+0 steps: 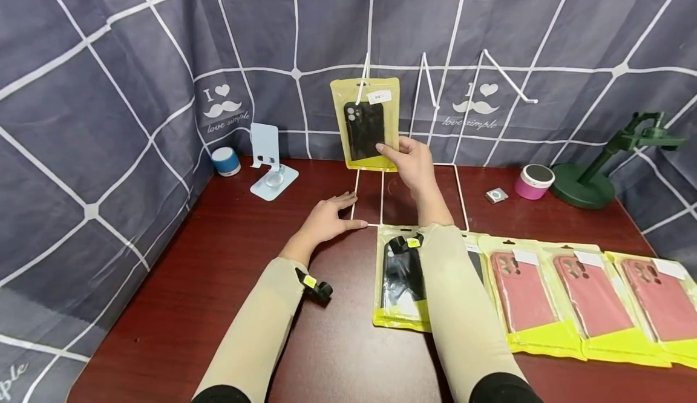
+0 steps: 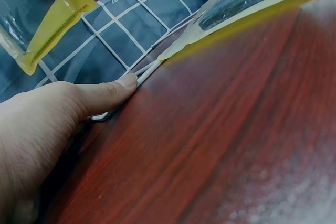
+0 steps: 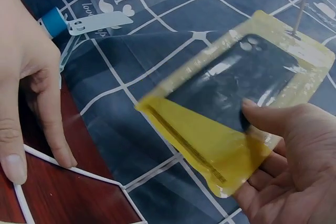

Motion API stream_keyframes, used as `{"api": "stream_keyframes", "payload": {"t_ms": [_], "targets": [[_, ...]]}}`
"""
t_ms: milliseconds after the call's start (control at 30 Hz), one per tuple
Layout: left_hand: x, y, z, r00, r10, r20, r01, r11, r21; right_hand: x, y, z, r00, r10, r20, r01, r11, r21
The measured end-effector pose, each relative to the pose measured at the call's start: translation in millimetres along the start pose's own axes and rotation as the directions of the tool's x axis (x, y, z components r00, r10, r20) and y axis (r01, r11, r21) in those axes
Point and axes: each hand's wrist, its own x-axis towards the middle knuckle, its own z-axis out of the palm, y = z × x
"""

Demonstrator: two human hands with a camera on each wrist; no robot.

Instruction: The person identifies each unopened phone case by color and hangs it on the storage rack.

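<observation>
My right hand (image 1: 414, 164) pinches the lower right edge of a yellow-bordered clear pouch (image 3: 205, 148) with a black phone case (image 1: 365, 131) inside, thumb in front and fingers behind. The pouch hangs upright, a prong of the white wire rack (image 1: 461, 200) passing at its top hole. Low on the left, my left hand (image 1: 327, 218) rests with fingers spread at the rack's base. In the left wrist view its thumb (image 2: 113, 94) lies on the white wire at the table. Two more hooks of the rack stand bare to the right of the pouch.
Packaged black cases (image 1: 400, 279) and several packaged pink cases (image 1: 525, 294) lie in a row at front right. A light blue phone stand (image 1: 267, 149) and blue speaker (image 1: 225, 161) stand back left. A pink speaker (image 1: 535, 182), small square player (image 1: 497, 195) and green stand (image 1: 585, 185) are right.
</observation>
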Motion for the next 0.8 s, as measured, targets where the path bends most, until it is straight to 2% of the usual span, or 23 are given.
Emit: {"api": "stream_keyframes", "payload": {"t_ms": [133, 267, 533, 667, 800], "targets": [[-0.6, 0.9, -0.9, 1.000, -0.009, 0.006, 0.009, 1.000, 0.004, 0, 0, 4, 0.999, -0.032, -0.044, 0.029, 0.998, -0.059], [-1.5, 2.5, -1.8, 1.000, -0.015, 0.008, 0.015, 1.000, 0.003, -2, -2, 7, 0.997, -0.066, -0.050, 0.060, 0.990, -0.128], [-2.6, 1.8, -1.3, 1.000, -0.022, 0.017, 0.022, 1.000, -0.003, -3, -4, 3, 0.999, -0.029, -0.020, 0.028, 0.998, -0.059], [-1.3, 0.7, -1.5, 1.000, -0.011, 0.013, 0.011, 1.000, 0.011, -2, -5, -2, 0.999, -0.035, -0.008, 0.035, 0.999, -0.019], [-0.8, -0.3, -0.7, 1.000, -0.006, 0.012, 0.006, 1.000, 0.019, -2, -8, -8, 0.998, -0.058, -0.006, 0.057, 0.996, -0.063]]}}
